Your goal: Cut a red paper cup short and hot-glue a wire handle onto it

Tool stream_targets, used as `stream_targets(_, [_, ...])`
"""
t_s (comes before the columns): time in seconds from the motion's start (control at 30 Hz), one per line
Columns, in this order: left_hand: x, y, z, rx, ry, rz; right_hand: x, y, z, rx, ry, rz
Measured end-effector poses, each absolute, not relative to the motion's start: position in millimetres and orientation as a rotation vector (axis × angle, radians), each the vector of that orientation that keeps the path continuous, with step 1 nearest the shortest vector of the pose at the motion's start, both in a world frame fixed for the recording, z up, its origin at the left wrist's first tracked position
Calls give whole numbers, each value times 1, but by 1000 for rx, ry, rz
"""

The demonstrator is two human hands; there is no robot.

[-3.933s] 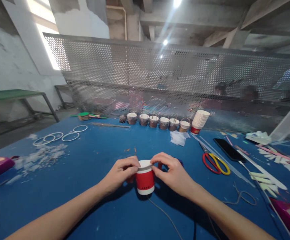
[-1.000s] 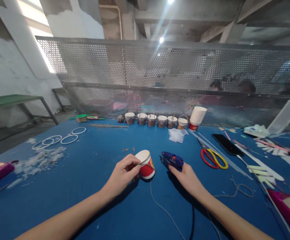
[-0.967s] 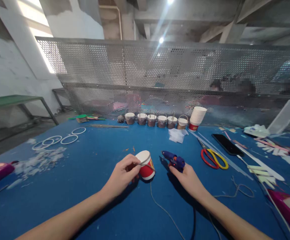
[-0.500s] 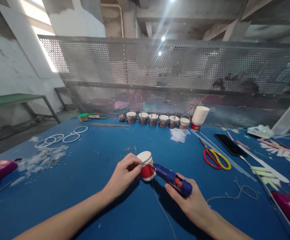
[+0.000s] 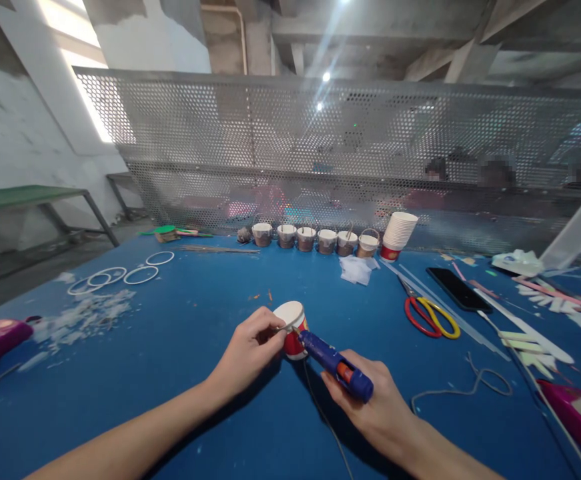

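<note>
A red and white paper cup (image 5: 294,345) is at the middle of the table, its white rim tilted a little. The thumb and fingers of my left hand (image 5: 250,343) are closed at its left side, by the rim. A thin grey cord (image 5: 320,408) runs from below the cup toward the front edge of the view; a strand shows along the rim beside my fingertips. Wrapped in my right hand (image 5: 377,400) is a blue glue gun (image 5: 326,353). Its nozzle points left and meets the cup's side just under the rim.
Behind stand several coated cups (image 5: 306,239) and a stack of paper cups (image 5: 399,231). At right lie scissors (image 5: 433,317), a phone (image 5: 459,289) and loose cord (image 5: 475,387). White rings (image 5: 141,275), scraps (image 5: 87,313) and a magenta tool (image 5: 3,341) are at left.
The glue gun and my right hand have shifted slightly left and down, with the nozzle closer in along the cup's rim. My left hand keeps its place on the cup.
</note>
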State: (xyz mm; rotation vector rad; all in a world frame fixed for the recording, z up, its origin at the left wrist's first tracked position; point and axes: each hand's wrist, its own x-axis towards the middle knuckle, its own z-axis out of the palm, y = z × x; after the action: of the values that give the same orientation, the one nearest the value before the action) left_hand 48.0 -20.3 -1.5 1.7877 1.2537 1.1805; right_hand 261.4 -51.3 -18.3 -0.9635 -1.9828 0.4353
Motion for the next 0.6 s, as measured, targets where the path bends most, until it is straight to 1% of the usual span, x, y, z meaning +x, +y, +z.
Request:
stream_targets(0.33, [49,-20,0,1785,1263,1178,261,-52,-16,-889,-2058,299])
stream_targets(0.6, [48,-21,3,1709,1243,1120,267,-50,-13,-967,-1985,317])
